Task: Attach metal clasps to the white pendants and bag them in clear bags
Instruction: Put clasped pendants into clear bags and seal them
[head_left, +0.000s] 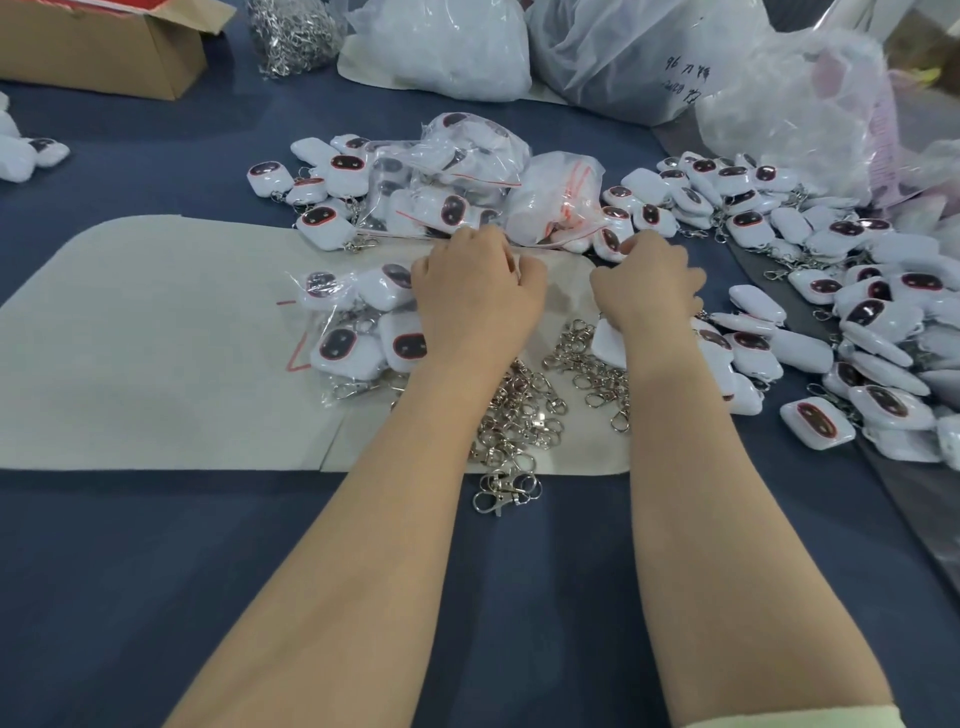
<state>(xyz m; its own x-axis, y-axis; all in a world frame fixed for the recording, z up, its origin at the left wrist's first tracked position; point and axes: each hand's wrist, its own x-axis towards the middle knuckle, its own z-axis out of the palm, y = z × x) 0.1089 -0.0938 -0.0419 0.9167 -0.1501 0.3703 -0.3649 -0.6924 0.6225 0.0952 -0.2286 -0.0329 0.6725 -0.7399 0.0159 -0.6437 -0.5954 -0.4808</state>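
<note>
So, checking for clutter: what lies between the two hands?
Head view: only bare mat between left hand and right hand; clasps lie nearer.

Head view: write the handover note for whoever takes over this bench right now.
Left hand: fingers curled, knuckles up; what it grips is hidden.
Right hand: the same, beside it.
Loose clasps lie on the beige mat under the wrists.
Done: one filled clear bag left of the left hand, more filled bags behind the hands.
Left: the heap of unbagged pendants at the right, some already with clasps.
</note>
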